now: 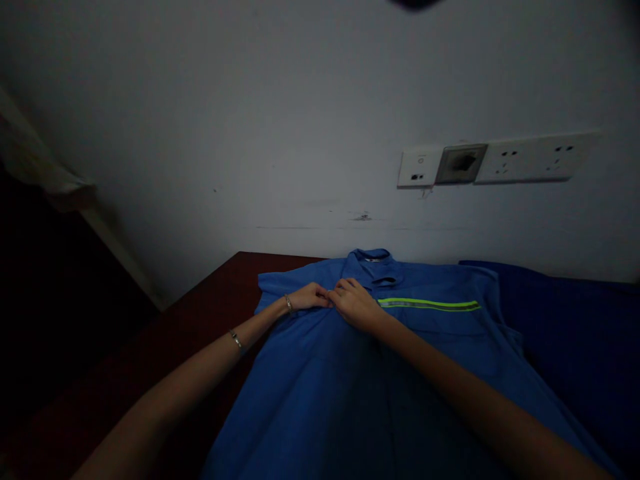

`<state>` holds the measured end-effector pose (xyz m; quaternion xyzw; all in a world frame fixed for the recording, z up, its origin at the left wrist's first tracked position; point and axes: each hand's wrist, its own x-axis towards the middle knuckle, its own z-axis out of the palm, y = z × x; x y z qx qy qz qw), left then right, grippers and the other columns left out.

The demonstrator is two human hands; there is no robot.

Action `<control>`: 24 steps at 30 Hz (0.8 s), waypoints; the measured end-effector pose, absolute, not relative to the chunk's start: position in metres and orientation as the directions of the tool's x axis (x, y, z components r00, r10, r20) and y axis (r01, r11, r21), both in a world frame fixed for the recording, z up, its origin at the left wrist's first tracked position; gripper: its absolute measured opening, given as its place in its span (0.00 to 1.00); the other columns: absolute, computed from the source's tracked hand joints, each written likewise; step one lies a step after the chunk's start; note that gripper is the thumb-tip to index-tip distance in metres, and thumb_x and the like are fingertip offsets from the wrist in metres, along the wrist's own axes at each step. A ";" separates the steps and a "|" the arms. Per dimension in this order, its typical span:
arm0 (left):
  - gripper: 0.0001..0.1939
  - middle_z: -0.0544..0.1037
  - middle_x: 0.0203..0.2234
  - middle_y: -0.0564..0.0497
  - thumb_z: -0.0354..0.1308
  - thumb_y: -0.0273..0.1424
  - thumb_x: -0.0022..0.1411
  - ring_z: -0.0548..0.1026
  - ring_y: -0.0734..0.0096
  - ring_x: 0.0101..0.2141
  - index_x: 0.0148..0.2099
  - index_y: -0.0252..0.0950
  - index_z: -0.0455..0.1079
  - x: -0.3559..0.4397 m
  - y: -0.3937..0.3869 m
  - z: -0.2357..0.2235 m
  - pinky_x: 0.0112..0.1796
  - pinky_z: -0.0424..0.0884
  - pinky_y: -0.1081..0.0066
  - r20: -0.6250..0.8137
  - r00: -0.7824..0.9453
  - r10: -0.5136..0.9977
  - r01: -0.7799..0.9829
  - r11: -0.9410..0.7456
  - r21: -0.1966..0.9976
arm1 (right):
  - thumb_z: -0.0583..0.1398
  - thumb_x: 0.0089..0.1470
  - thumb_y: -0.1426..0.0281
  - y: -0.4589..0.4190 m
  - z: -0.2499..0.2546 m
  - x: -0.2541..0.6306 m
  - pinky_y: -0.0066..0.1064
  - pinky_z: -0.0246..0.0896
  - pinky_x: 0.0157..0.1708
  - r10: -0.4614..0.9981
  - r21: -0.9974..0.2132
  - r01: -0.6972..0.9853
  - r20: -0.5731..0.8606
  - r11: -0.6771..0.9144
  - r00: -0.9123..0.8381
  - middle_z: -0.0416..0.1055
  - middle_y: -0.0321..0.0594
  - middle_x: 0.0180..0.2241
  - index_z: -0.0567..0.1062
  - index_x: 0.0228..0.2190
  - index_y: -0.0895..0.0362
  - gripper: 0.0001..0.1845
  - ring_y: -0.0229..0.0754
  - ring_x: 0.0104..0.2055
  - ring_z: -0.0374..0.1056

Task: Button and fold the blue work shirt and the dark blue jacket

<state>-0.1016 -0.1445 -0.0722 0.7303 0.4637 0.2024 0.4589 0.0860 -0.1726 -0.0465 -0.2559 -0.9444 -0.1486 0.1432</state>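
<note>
A blue short-sleeved work shirt (310, 373) lies spread out front side up, its collar (373, 267) toward the wall. Across its right chest runs a yellow-green and grey reflective strip (430, 305). My left hand (310, 297), with bracelets on wrist and forearm, is closed in a pinch on the cloth of the left chest. Right beside it, my right hand (354, 305) is also closed, its fingertips meeting those of the left on the fabric. Whatever lies between the fingertips besides cloth is too small and dark to make out.
Under the shirt is a dark red-brown table (215, 300), its back edge against a pale wall (280, 133). A dark blue cloth (575, 333) lies at the right. Switches and sockets (525, 160) are set in the wall above. The scene is dim.
</note>
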 end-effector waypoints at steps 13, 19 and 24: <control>0.18 0.70 0.20 0.55 0.60 0.41 0.45 0.64 0.77 0.24 0.30 0.30 0.73 -0.100 -0.150 -0.066 0.27 0.58 0.77 -0.166 0.421 0.892 0.474 -0.060 0.878 | 0.50 0.54 0.76 -0.163 -0.053 0.094 0.35 0.49 0.41 0.456 0.098 0.523 0.372 0.847 -0.808 0.68 0.45 0.35 0.67 0.34 0.59 0.08 0.45 0.40 0.58; 0.18 0.71 0.20 0.55 0.62 0.40 0.43 0.65 0.77 0.24 0.30 0.29 0.74 -0.101 -0.148 -0.067 0.29 0.60 0.77 -0.213 0.419 0.883 0.439 0.008 0.899 | 0.51 0.53 0.75 -0.160 -0.058 0.096 0.33 0.51 0.37 0.414 0.103 0.488 0.396 0.867 -0.820 0.65 0.44 0.33 0.66 0.33 0.60 0.06 0.44 0.37 0.57; 0.16 0.74 0.23 0.54 0.64 0.36 0.41 0.66 0.77 0.26 0.31 0.29 0.74 -0.103 -0.146 -0.066 0.34 0.61 0.76 -0.209 0.466 0.860 0.352 0.037 0.935 | 0.50 0.53 0.76 -0.160 -0.061 0.095 0.33 0.51 0.36 0.360 0.156 0.461 0.430 0.873 -0.828 0.65 0.45 0.32 0.66 0.33 0.61 0.07 0.44 0.37 0.57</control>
